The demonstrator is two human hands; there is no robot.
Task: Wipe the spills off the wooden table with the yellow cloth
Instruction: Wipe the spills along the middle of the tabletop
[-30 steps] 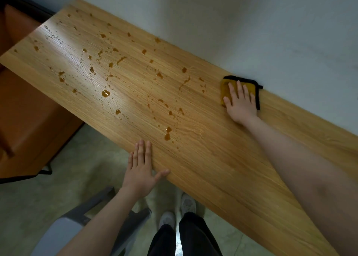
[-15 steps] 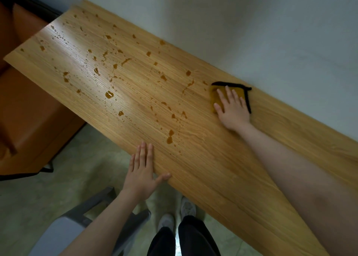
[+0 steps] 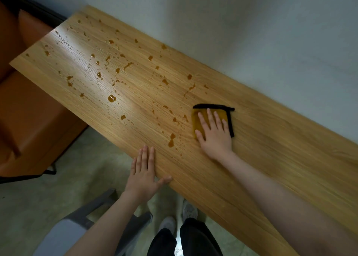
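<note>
Table (image 3: 261, 158): wooden, runs from upper left to lower right of the frame.
Spills (image 3: 111, 98): brown drops, upper left and centre.
Right hand (image 3: 215, 135): flat, fingers straight, pressing cloth.
Left hand (image 3: 144, 175): flat on table's near edge.
Cloth (image 3: 197, 124): yellow, black-edged, centre right.

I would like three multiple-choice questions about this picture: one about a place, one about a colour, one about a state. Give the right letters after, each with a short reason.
1. Where does the left hand rest?
A. on the near edge of the wooden table
B. on the cloth
C. on the wall

2. What colour is the trim of the yellow cloth?
A. white
B. black
C. red

3. How is the right hand?
A. curled into a fist
B. lifted clear of the table
C. flat on the cloth, fingers straight

Answers: 1 A, its fingers lie on the near edge. 2 B, a dark border runs along two sides. 3 C, straight fingers press the cloth down beside the spills.
</note>
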